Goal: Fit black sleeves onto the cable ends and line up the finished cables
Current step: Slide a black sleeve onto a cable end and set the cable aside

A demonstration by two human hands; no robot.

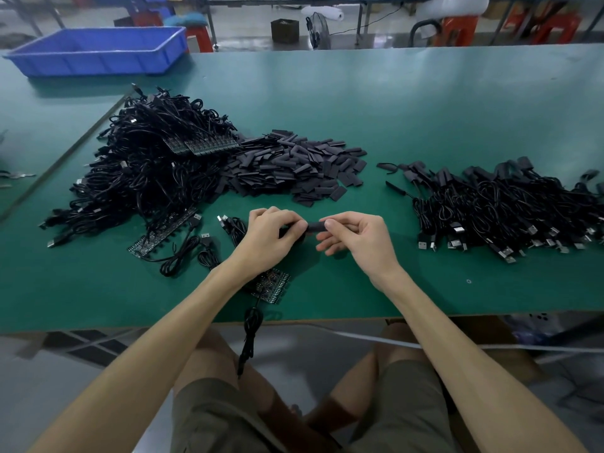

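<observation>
Curled fingers of the left hand (270, 235) hide the cable end they grip; the right hand (358, 238) pinches a short, flat black sleeve (314, 227), just nearer than the sleeve pile (294, 168).

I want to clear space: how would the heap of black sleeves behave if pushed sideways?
The heap of black sleeves would probably spread, not slide: the pieces lie loose. They look flat and thin, so likely light, unlikely to roll.

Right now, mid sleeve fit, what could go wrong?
1. The black sleeve is only pinched between the left hand and right hand; it could slip off.
2. The cable hanging over the table edge could snag a knee and drag the circuit board strip under the left forearm.
</observation>
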